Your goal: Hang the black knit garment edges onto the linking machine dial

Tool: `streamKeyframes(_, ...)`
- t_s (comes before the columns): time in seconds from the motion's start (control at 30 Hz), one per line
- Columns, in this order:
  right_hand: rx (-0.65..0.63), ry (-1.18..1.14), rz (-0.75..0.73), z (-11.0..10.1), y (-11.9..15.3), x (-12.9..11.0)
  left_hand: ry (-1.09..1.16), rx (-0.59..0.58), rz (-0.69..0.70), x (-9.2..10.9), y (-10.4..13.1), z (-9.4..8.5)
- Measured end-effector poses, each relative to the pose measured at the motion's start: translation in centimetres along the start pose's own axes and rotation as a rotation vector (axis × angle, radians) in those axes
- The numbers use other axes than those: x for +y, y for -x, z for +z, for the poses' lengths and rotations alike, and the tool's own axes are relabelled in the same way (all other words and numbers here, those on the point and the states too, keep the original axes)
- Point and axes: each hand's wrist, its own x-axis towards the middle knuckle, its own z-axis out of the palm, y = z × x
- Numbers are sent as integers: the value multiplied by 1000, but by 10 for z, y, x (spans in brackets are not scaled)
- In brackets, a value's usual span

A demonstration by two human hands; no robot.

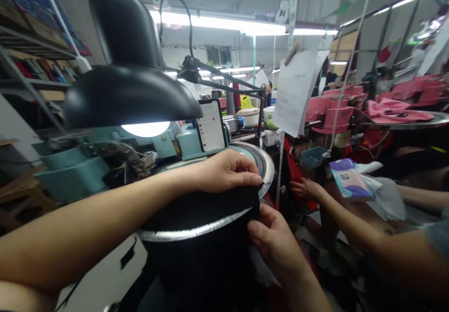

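Black fabric hangs over the near side of a round linking machine dial, with a curved row of fine metal needles showing along it. My left hand reaches across the top of the cloth, thumb and fingers pinched on its upper edge at the right end. Just below, my right hand grips the same fabric's right edge between thumb and curled fingers. The lower part of the cloth falls into shadow, so its shape cannot be made out.
A black lamp hangs low at the left, above teal machine parts. A phone stands behind the dial. Paper sheets hang at the right. Another person's hand reaches in near a tissue pack; pink machines stand beyond.
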Motion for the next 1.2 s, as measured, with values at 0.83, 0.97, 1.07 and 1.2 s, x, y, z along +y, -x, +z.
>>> streamKeyframes(0.83,101,494,-186,7,-2,-42,144,98,-23,2,-1,2)
streamKeyframes(0.97,215,385,-385,2,7,-33,52,96,173,2,4,-3)
streamKeyframes(1.07,293,315,-567,5,10,-30,6,110,284,6,7,-5)
streamKeyframes(1.2,239,201,-348,13,8,-36,-11,190,233,11,7,0)
